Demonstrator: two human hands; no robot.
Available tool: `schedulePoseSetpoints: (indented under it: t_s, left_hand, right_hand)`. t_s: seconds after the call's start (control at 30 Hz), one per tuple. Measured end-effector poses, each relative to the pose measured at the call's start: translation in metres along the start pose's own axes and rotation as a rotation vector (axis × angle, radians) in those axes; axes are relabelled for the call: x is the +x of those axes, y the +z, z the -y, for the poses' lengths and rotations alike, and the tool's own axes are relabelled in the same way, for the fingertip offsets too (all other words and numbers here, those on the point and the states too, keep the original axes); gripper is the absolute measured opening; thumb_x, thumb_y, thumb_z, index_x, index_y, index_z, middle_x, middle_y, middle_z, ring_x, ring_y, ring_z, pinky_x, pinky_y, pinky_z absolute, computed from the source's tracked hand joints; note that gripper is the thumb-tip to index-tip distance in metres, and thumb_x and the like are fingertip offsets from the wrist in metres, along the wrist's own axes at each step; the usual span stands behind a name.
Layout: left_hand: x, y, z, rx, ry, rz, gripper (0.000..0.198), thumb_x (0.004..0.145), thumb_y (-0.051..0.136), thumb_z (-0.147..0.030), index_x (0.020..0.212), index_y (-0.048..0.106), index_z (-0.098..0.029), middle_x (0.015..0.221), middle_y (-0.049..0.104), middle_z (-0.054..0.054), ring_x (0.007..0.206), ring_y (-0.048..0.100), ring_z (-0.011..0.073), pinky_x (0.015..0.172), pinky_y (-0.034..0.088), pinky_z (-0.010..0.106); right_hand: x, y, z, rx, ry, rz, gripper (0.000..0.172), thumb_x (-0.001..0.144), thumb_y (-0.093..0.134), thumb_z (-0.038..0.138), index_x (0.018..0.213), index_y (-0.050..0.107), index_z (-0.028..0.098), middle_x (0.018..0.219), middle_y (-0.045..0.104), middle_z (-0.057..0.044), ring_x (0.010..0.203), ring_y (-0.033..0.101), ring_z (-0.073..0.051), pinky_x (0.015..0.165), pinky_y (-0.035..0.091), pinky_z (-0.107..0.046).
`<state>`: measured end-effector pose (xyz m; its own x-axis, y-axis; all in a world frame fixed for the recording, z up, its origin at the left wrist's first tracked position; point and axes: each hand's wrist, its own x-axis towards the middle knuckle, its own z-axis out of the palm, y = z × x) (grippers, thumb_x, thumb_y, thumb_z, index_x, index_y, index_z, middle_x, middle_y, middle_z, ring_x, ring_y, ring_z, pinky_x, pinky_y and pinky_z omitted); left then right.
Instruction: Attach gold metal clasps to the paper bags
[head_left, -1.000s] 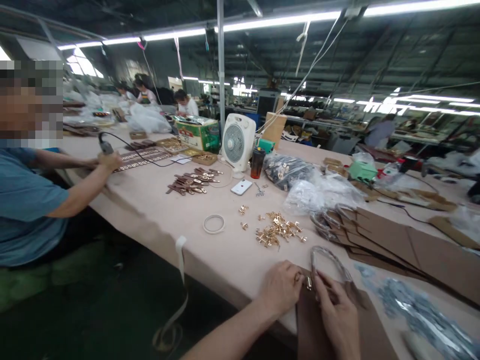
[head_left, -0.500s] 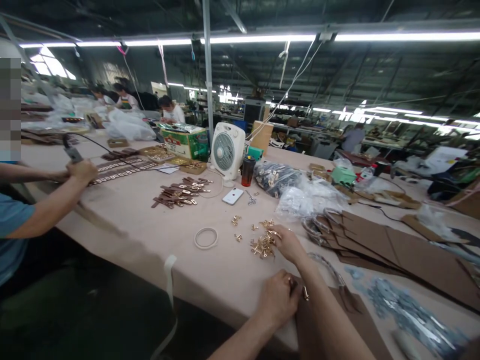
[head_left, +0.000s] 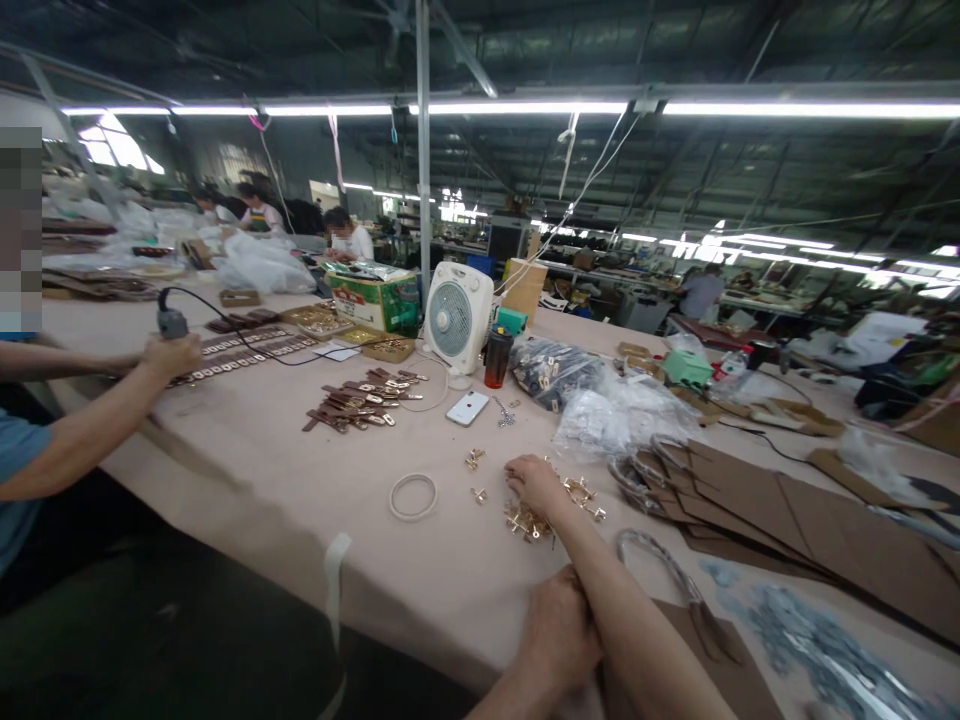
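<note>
1. Gold metal pieces [head_left: 529,524] lie on the near tabletop [head_left: 450,545].
2. The right hand [head_left: 534,482] has shifted leftward over them, apparently picking; pinch hidden.
3. The left hand [head_left: 556,622] curls at the brown panel [head_left: 739,688], grip unclear.

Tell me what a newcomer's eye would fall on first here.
Probably the white fan, standing on the table near the picture's centre. Closer in, the right hand is at a scattered pile of gold-coloured metal pieces. Brown panels lie stacked at the right, beside clear plastic wrapping.
</note>
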<state>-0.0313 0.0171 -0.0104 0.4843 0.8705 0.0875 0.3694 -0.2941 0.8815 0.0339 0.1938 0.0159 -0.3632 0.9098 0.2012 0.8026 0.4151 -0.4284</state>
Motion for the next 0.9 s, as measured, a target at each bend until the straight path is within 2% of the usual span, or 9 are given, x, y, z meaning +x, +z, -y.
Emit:
schedulePoseSetpoints:
  t_s: [0.13, 0.23, 0.33, 0.43, 0.53, 0.63, 0.77, 0.83, 0.9]
  left_hand:
    - [0.0, 0.0, 0.0, 0.074, 0.025, -0.064, 0.033, 0.092, 0.053, -0.038, 0.114, 0.071, -0.021, 0.112, 0.073, 0.011, 0.099, 0.069, 0.0274, 0.087, 0.054, 0.036]
    - [0.0, 0.002, 0.002, 0.148, 0.019, -0.077, 0.036, 0.093, 0.052, -0.047, 0.103, 0.073, -0.02, 0.102, 0.074, 0.01, 0.09, 0.07, 0.0267, 0.082, 0.055, 0.036]
    - [0.001, 0.008, 0.006, 0.196, 0.018, -0.045, 0.041, 0.094, 0.051, -0.054, 0.1, 0.075, -0.02, 0.099, 0.075, 0.011, 0.094, 0.071, 0.0297, 0.083, 0.056, 0.039]
    - [0.003, 0.018, 0.013, 0.24, 0.023, -0.028, 0.043, 0.093, 0.053, -0.048, 0.121, 0.071, -0.02, 0.113, 0.075, 0.014, 0.105, 0.068, 0.0345, 0.089, 0.056, 0.046]
    - [-0.005, 0.028, 0.017, 0.307, 0.083, -0.043, 0.051, 0.094, 0.052, -0.043, 0.137, 0.062, -0.017, 0.125, 0.072, 0.019, 0.114, 0.065, 0.0385, 0.095, 0.054, 0.053]
    - [-0.031, 0.031, 0.024, 0.384, 0.194, -0.047, 0.055, 0.092, 0.057, -0.05, 0.132, 0.063, -0.013, 0.121, 0.072, 0.022, 0.114, 0.064, 0.0403, 0.094, 0.056, 0.053]
    - [-0.075, 0.005, 0.037, 0.394, 0.418, -0.079, 0.03, 0.09, 0.065, -0.039, 0.11, 0.069, -0.017, 0.096, 0.076, 0.013, 0.088, 0.07, 0.0284, 0.077, 0.059, 0.038]
    - [-0.09, -0.024, 0.041, 0.345, 0.449, -0.205, 0.016, 0.089, 0.061, -0.022, 0.103, 0.067, -0.02, 0.091, 0.074, 0.007, 0.081, 0.068, 0.0228, 0.072, 0.057, 0.033]
    - [-0.097, -0.06, 0.044, 0.283, 0.368, -0.416, 0.02, 0.087, 0.056, -0.012, 0.103, 0.065, -0.021, 0.096, 0.073, 0.007, 0.09, 0.068, 0.0223, 0.08, 0.057, 0.033]
  right_hand:
    - [-0.013, -0.012, 0.001, 0.023, 0.032, -0.069, 0.027, 0.096, 0.06, 0.026, 0.117, 0.074, 0.019, 0.119, 0.074, -0.013, 0.109, 0.068, -0.023, 0.101, 0.048, -0.034]
    - [-0.033, -0.024, 0.009, 0.106, 0.019, -0.094, 0.03, 0.095, 0.059, 0.031, 0.118, 0.073, 0.018, 0.113, 0.075, -0.011, 0.099, 0.069, -0.022, 0.095, 0.051, -0.035]
    - [-0.054, -0.032, 0.024, 0.154, -0.088, 0.082, 0.025, 0.091, 0.063, 0.036, 0.107, 0.075, 0.02, 0.097, 0.076, -0.007, 0.085, 0.069, -0.02, 0.082, 0.052, -0.033]
    - [-0.071, -0.032, 0.04, 0.198, -0.191, 0.311, 0.021, 0.09, 0.063, 0.034, 0.102, 0.076, 0.022, 0.095, 0.076, -0.005, 0.082, 0.068, -0.019, 0.077, 0.051, -0.03]
    - [-0.084, -0.025, 0.051, 0.116, -0.205, 0.395, 0.017, 0.087, 0.064, 0.029, 0.098, 0.076, 0.023, 0.094, 0.077, -0.006, 0.083, 0.069, -0.021, 0.078, 0.05, -0.03]
    - [-0.092, -0.018, 0.054, 0.037, -0.2, 0.414, 0.016, 0.087, 0.062, 0.026, 0.095, 0.075, 0.023, 0.092, 0.077, -0.006, 0.084, 0.07, -0.022, 0.078, 0.049, -0.031]
    - [-0.096, -0.017, 0.057, 0.014, -0.205, 0.312, 0.024, 0.089, 0.065, 0.035, 0.108, 0.076, 0.023, 0.108, 0.076, -0.01, 0.097, 0.07, -0.025, 0.089, 0.051, -0.036]
    - [-0.093, -0.016, 0.068, 0.073, -0.189, 0.216, 0.032, 0.091, 0.065, 0.039, 0.117, 0.074, 0.023, 0.118, 0.074, -0.012, 0.102, 0.07, -0.026, 0.093, 0.051, -0.037]
    - [-0.087, -0.01, 0.086, 0.164, -0.169, 0.164, 0.03, 0.093, 0.062, 0.037, 0.118, 0.073, 0.023, 0.118, 0.074, -0.01, 0.098, 0.071, -0.023, 0.091, 0.053, -0.035]
